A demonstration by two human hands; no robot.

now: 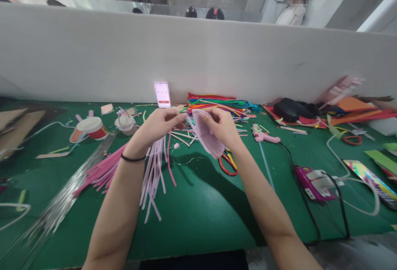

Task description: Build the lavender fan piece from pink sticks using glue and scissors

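Above the table my right hand (218,126) pinches a pale lilac, fan-shaped piece (208,137) that looks built from fuzzy pipe cleaners laid side by side. My left hand (164,124), with a dark band at its wrist, is closed in a pinch just left of it. A pale lilac pipe cleaner (190,122) runs from the left fingertips towards the piece. Below my left hand lie loose lilac pipe cleaners (155,179) and a bundle of darker pink ones (104,168). Red-and-yellow-handled scissors (228,166) lie under my right wrist, their blades hidden.
Colourful pipe cleaners (217,101) are heaped at the back by a lit phone (163,95). At right are a pink glue gun (265,137), a purple power strip (313,185) and cables. Paper cups (93,127) and silvery wires (68,191) occupy the left. A partition (198,55) stands behind.
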